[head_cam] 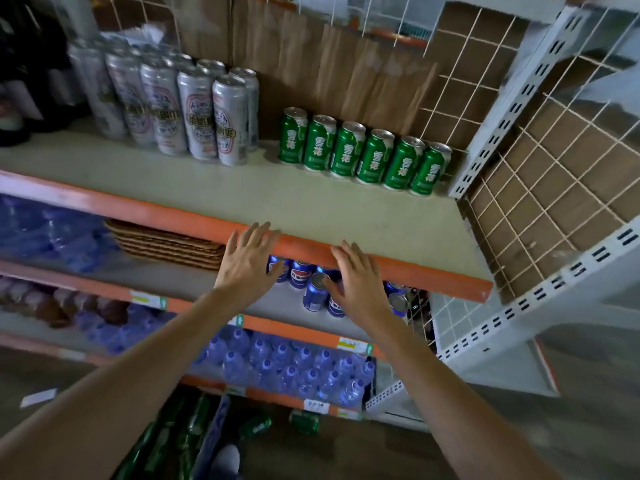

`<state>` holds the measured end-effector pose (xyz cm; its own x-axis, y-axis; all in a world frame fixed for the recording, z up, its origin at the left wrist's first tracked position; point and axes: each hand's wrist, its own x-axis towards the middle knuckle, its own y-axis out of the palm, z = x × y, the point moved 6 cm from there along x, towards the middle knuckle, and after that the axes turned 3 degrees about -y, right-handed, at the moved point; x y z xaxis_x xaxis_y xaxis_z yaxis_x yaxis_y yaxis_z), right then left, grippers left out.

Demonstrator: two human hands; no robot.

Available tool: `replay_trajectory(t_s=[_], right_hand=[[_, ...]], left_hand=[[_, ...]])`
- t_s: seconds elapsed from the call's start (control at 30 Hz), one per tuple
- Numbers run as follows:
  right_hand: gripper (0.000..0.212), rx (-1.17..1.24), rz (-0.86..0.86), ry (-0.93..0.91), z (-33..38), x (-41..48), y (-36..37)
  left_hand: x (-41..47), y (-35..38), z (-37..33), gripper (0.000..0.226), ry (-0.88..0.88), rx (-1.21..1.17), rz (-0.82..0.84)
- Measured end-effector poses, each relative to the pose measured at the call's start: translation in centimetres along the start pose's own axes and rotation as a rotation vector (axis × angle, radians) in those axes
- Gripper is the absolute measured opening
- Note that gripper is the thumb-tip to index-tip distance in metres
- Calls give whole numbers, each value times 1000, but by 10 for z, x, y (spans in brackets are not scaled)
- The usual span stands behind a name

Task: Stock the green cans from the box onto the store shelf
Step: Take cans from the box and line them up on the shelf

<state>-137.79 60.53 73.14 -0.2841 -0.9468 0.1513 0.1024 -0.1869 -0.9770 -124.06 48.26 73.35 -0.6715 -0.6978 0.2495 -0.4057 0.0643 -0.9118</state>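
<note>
Held at the front edge of the shelf (311,202): left hand (247,263) and right hand (356,282), fingers (258,233) spread, gripping nothing. Upright in a row at the back: six green cans (363,154).

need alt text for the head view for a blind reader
An empty, open left hand and right hand hover at the orange front edge of a store shelf where six green cans stand in a row at the back right, beside taller silver cans.
</note>
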Motion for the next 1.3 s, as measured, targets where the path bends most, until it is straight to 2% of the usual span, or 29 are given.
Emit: replay_trajectory(t_s=[0.1,0.5,0.73,1.07,1.3], right_hand=[[57,62,-50,-128,19,-10,6],[58,148,162,-340,112,-25,77],[66,-9,477,-446,184,-19,139],[70,-76,716,-630,301,-17,217],[71,-133,845,-812,348,-17,267]], left_hand=[[-31,1,11,57,-48,17,-19],[-150,9,104,58,-343,26,37],[-230,8,182,60,-577,5,138],[-357,13,260,53,-933,-65,186],[-417,39,271,56,-1219,-106,211]])
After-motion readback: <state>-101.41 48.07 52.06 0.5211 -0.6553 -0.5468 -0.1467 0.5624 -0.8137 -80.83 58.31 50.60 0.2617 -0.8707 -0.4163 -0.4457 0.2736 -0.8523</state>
